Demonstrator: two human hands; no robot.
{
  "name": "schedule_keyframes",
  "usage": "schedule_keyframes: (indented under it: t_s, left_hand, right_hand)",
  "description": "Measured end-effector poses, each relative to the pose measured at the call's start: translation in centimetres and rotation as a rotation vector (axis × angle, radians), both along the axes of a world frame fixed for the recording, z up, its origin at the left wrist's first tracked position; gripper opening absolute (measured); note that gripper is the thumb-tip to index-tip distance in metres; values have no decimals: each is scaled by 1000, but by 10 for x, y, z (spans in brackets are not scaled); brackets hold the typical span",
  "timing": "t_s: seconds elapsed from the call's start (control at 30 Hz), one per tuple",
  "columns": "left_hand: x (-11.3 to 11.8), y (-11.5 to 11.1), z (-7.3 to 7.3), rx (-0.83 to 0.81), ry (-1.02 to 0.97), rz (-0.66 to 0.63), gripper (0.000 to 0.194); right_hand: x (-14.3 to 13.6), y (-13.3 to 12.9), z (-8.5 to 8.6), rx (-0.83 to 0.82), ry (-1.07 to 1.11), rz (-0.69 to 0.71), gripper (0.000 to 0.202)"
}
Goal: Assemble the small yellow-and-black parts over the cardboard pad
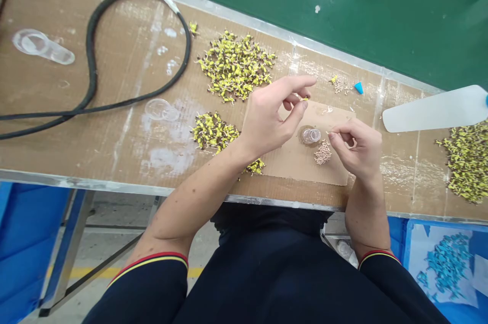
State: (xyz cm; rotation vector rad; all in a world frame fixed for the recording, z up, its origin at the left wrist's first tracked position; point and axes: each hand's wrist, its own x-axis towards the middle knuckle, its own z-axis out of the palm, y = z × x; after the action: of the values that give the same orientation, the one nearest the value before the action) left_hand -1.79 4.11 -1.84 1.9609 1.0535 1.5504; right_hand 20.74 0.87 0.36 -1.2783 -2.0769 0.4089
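My left hand (272, 113) is raised over the cardboard sheet (297, 171), pinching a small yellow and dark piece (304, 99) between thumb and fingers. To its right, my right hand (356, 146) is closed in a pinch, with a tiny pale piece (328, 133) at its fingertips, too small to name. Between the hands stands a small clear cup (311, 135). Just below the cup lies a little heap of pinkish pieces (323, 153). Piles of small yellow and dark pieces (236, 66) lie left of my left hand, and a smaller pile (214, 131) sits beside my forearm.
A black cable (91, 50) loops over the table's left side near clear plastic cups (162, 110). A white bottle (434, 109) lies at right beside another yellow pile (468, 161). A blue cap (358, 88) rests near the far edge. Blue bins (409, 248) stand below the table.
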Motion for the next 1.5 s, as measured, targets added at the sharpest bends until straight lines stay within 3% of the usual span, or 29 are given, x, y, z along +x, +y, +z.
schedule_keyframes:
  t_s: [0.3,0.5,0.83,1.03,1.5]
  left_hand:
    - [7,-17,17,-20,3,-207,10]
    - [13,-25,15,-72,-37,-292,9]
    - [25,-37,2,6,-86,-135,18]
    - [29,-42,-4,25,-112,-115,29]
    - [28,-46,-9,85,-39,-74,35]
  right_hand:
    - [-3,-10,-1,50,282,-19,12]
    - [-8,-11,-3,64,393,40,10]
    - [-17,-12,-6,64,459,115,9]
    - [-21,-14,-7,107,424,124,9]
    - [-23,-14,-8,212,342,92,14]
